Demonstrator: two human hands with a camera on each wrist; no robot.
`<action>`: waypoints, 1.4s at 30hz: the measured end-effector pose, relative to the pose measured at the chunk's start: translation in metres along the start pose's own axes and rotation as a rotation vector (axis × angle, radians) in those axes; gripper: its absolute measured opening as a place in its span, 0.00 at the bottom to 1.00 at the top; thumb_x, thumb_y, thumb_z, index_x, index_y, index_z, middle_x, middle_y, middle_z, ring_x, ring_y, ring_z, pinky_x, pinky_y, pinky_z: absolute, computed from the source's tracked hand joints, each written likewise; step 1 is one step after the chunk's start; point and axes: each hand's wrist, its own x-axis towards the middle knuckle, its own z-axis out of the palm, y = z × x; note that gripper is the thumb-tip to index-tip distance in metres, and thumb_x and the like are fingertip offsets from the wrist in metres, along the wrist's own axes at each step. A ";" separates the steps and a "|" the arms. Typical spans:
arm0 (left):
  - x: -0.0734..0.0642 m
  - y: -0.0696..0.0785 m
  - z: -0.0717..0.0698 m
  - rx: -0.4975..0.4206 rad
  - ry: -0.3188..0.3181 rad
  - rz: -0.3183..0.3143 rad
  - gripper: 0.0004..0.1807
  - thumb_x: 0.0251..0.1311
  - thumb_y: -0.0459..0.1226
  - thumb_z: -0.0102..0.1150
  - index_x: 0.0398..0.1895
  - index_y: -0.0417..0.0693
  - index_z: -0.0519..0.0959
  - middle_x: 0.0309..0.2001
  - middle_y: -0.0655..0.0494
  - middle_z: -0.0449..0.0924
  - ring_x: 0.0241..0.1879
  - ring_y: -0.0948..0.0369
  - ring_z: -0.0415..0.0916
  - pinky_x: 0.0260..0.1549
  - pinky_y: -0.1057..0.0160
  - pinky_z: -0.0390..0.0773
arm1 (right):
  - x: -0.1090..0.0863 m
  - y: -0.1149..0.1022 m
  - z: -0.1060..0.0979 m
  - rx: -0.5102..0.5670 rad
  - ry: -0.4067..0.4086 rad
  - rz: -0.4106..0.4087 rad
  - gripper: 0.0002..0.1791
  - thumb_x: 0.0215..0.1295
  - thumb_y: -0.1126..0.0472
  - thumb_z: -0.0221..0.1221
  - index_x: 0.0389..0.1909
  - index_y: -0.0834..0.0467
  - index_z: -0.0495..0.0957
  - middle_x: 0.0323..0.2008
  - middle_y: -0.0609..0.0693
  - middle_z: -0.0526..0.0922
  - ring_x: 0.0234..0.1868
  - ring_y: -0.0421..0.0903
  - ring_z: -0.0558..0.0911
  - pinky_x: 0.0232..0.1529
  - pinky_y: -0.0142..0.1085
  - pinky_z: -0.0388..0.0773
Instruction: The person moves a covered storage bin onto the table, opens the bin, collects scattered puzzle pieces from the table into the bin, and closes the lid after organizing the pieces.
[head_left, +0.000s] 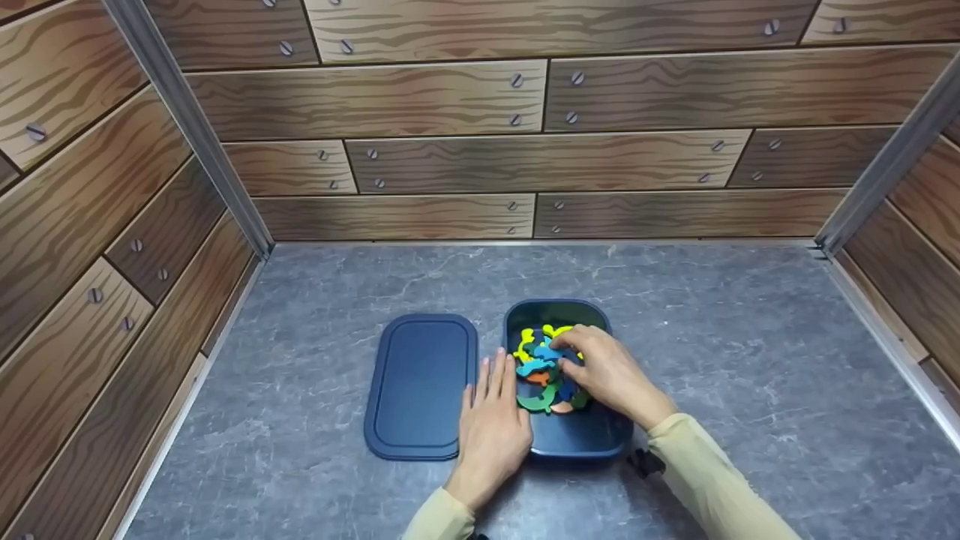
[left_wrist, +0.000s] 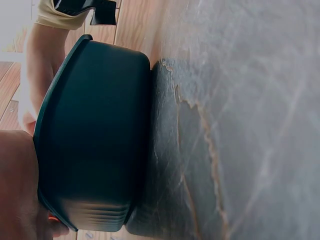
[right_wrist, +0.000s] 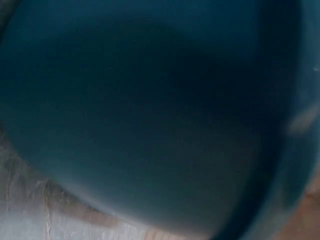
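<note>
A dark blue box (head_left: 574, 435) holds a pile of small animal-shaped pieces in yellow, blue, green and orange. My right hand (head_left: 611, 371) reaches over its right rim, and thumb and index finger pinch a blue animal-shaped piece (head_left: 549, 351) on top of the pile. Along the box's left rim rests my left hand (head_left: 495, 427), fingers straight and pointing away from me. The left wrist view has the box's outer wall (left_wrist: 95, 130) close up, with part of the left hand (left_wrist: 17, 172) at the rim. Blurred dark blue box surface (right_wrist: 150, 125) fills most of the right wrist view.
A dark blue lid (head_left: 421, 382) lies flat on the grey marbled table (head_left: 300, 420), just left of the box. Wood-patterned panels (head_left: 450, 97) enclose the table at the back and both sides, with metal strips at the corners.
</note>
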 end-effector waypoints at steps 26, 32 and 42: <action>0.001 0.002 -0.002 0.012 0.013 0.003 0.35 0.69 0.41 0.45 0.79 0.48 0.51 0.79 0.56 0.43 0.76 0.53 0.42 0.68 0.42 0.53 | -0.047 0.005 0.001 0.221 0.260 0.084 0.12 0.62 0.71 0.62 0.44 0.55 0.85 0.44 0.44 0.83 0.44 0.42 0.80 0.47 0.43 0.78; 0.000 0.002 -0.002 0.020 0.010 0.002 0.36 0.69 0.42 0.46 0.78 0.48 0.52 0.79 0.55 0.44 0.76 0.53 0.42 0.68 0.42 0.54 | -0.057 -0.007 0.009 0.297 0.255 0.100 0.13 0.64 0.69 0.62 0.45 0.50 0.85 0.44 0.39 0.82 0.37 0.38 0.78 0.36 0.36 0.78; 0.000 -0.004 -0.005 -0.076 -0.037 0.012 0.34 0.72 0.41 0.44 0.79 0.47 0.51 0.79 0.55 0.43 0.76 0.52 0.42 0.67 0.40 0.53 | -0.061 -0.037 0.025 0.441 0.220 0.073 0.15 0.67 0.68 0.61 0.47 0.47 0.84 0.47 0.38 0.82 0.40 0.40 0.80 0.35 0.37 0.80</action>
